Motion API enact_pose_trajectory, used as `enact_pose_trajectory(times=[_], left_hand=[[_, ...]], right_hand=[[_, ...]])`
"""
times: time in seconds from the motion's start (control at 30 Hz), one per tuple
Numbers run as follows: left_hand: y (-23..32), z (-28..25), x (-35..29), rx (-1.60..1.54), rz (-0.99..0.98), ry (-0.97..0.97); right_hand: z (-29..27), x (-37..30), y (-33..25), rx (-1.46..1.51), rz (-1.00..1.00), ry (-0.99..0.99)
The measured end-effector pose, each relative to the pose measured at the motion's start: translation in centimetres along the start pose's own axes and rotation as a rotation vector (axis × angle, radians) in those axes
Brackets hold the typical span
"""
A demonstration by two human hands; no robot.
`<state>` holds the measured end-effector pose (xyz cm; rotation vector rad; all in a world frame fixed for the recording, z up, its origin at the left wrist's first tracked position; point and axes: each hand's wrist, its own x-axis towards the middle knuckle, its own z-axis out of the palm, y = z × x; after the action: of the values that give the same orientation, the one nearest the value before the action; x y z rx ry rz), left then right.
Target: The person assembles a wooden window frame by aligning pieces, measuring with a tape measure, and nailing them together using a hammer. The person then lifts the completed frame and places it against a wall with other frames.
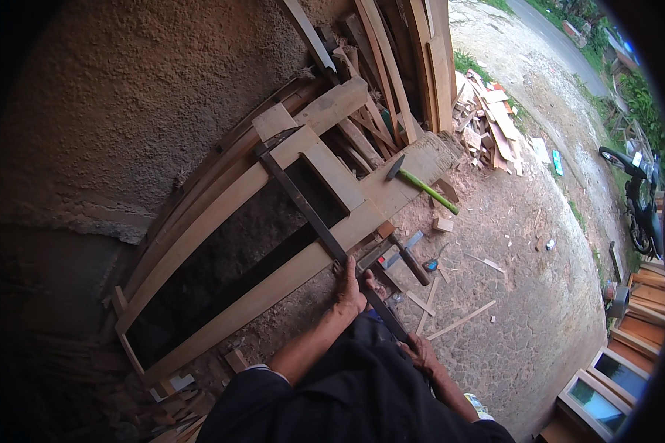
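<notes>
A long dark metal bar clamp lies across a pale wooden frame, its far end hooked at the frame's far rail. My left hand closes around the bar just off the frame's near rail. Farther down, at the bar's near end, my right hand is also closed on it; its fingers are partly hidden. The frame has a large opening and a smaller one with a wooden panel beside it. A hammer with a green handle rests on a board by the frame's right end.
A brown-handled tool, a blue tape measure and thin wood strips lie on the ground right of the frame. Tall boards lean behind, near a scrap pile. A rough wall bounds the left; a motorcycle stands far right.
</notes>
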<state>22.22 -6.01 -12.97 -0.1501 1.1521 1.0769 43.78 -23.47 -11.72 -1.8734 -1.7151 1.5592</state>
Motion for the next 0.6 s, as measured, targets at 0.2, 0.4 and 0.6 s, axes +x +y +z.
enact_pose_trajectory(times=[0.2,0.4,0.6], left_hand=[[-0.9,-0.7,-0.8,-0.041,-0.069,-0.006],[-2.2,-2.8,1.0,-0.042,-0.001,-0.04],[-1.1,-2.3,-0.1,-0.074,-0.166,-0.079]], right_hand=[[0.6,-0.9,0.5,0.02,-0.02,0.003],[0.7,-2.1,0.0,0.043,0.055,-0.043],[0.3,-2.0,-0.4,0.027,0.038,-0.068]])
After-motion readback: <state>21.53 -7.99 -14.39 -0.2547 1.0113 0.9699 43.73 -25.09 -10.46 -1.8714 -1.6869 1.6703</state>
